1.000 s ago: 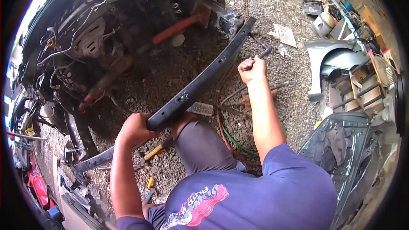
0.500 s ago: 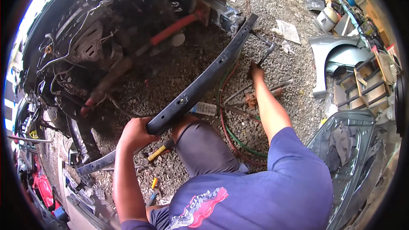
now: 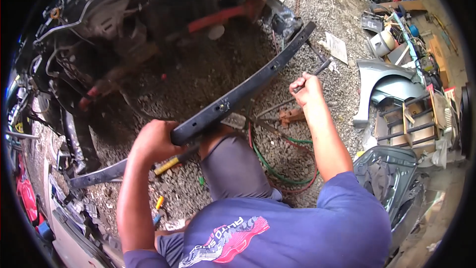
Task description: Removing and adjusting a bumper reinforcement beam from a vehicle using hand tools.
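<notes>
A long, dark, curved metal bumper bar (image 3: 238, 95) slants across in front of me, lower at the left and rising to the far right. My left hand (image 3: 154, 141) is closed around its left part, over my knee. Beyond the bar's right half, my right hand (image 3: 307, 90) is closed on a dark rod-shaped tool (image 3: 325, 65), which points up and to the right. The tool's exact kind is unclear. At the far right, the bar's end lies close to a bent metal part of the car's front (image 3: 285, 24).
The opened, stripped car front (image 3: 114, 25) fills the upper left, with a red bar-like tool (image 3: 218, 18) inside. On the gravel lie a yellow-handled hammer (image 3: 167, 165) and green and red hoses (image 3: 285, 178). A silver fender (image 3: 367, 89) and a car door panel (image 3: 396, 161) stand at right.
My right hand has turned palm-up and drawn slightly nearer, and the tool's end has dropped a little. My left hand keeps its grip on the bumper bar. The whole view has shifted slightly.
</notes>
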`<state>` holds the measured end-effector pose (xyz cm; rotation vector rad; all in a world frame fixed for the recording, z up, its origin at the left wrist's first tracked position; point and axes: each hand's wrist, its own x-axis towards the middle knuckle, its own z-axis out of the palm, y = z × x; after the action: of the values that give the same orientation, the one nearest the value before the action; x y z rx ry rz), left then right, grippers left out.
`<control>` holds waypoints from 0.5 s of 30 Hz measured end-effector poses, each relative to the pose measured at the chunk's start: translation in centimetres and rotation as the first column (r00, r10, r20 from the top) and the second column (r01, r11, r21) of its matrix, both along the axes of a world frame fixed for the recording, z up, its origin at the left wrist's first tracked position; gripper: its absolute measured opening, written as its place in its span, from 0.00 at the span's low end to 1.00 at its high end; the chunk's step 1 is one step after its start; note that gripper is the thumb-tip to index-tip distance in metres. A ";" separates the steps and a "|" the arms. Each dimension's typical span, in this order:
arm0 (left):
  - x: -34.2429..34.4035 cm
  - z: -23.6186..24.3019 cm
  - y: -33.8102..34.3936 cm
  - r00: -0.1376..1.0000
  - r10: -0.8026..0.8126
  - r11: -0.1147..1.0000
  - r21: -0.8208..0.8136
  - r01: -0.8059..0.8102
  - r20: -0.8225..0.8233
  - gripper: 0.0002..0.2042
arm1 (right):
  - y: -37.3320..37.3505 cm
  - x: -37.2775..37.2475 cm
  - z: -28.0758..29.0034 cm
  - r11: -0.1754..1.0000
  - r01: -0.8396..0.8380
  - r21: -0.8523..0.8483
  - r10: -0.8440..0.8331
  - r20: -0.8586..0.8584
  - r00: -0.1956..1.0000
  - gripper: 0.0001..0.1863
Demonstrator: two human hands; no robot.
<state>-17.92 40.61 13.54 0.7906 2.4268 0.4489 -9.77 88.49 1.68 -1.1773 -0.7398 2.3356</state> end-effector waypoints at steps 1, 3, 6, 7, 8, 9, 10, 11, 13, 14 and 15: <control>-0.1 -0.6 -0.2 1.000 -0.001 0.999 0.033 0.002 -0.020 0.23 | 0.7 0.2 0.2 0.999 -0.019 -0.036 0.018 -0.032 0.999 0.12; -0.4 -0.6 0.4 1.000 0.000 1.000 -0.012 0.000 0.003 0.22 | -0.2 0.7 1.0 0.999 0.023 -0.046 -0.026 -0.065 0.998 0.13; -0.4 -0.6 0.7 1.000 -0.006 0.999 0.031 0.007 -0.016 0.22 | 1.0 -1.1 -5.4 0.961 -0.016 0.277 0.000 0.055 0.998 0.10; -0.5 -0.8 0.9 1.000 -0.010 0.999 0.043 0.010 -0.010 0.22 | 2.7 -1.7 -10.2 0.901 -0.059 0.429 -0.028 0.194 0.981 0.08; -0.3 -0.8 -0.1 0.999 0.034 0.999 0.017 -0.033 -0.011 0.22 | 0.4 -3.2 -12.6 0.789 -0.023 0.614 -0.112 0.180 0.977 0.07; -0.1 -0.8 -0.7 0.997 0.070 0.998 0.004 -0.070 -0.013 0.21 | 0.6 -3.4 -14.3 0.760 -0.131 0.637 0.020 0.179 0.984 0.06; -0.2 -0.8 -0.2 0.998 0.056 0.998 -0.007 -0.056 -0.026 0.20 | 3.3 -2.3 -16.9 0.729 -0.121 0.674 -0.032 0.210 0.977 0.07; -0.2 -0.7 0.1 0.997 0.074 0.997 0.009 -0.074 -0.023 0.20 | 6.0 -1.5 -18.6 0.696 -0.119 0.708 -0.074 0.235 0.969 0.07; 0.3 -0.6 -0.2 0.993 0.072 0.994 -0.074 -0.079 -0.094 0.20 | 6.9 -1.7 -19.7 0.668 -0.235 0.706 -0.007 0.322 0.947 0.05; 0.6 -0.6 -0.2 0.990 0.080 0.988 -0.125 -0.095 -0.120 0.19 | 8.6 -1.9 -20.2 0.766 -0.180 0.617 -0.051 0.338 0.940 0.09; 0.8 -1.1 0.5 0.993 0.058 0.997 -0.048 -0.063 -0.106 0.19 | 15.7 1.4 -19.5 0.721 -0.162 0.674 -0.107 0.339 0.935 0.09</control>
<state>-17.12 41.06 12.43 0.7372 2.5544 0.3752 -8.37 104.24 -17.85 -1.2130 -1.6011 1.5805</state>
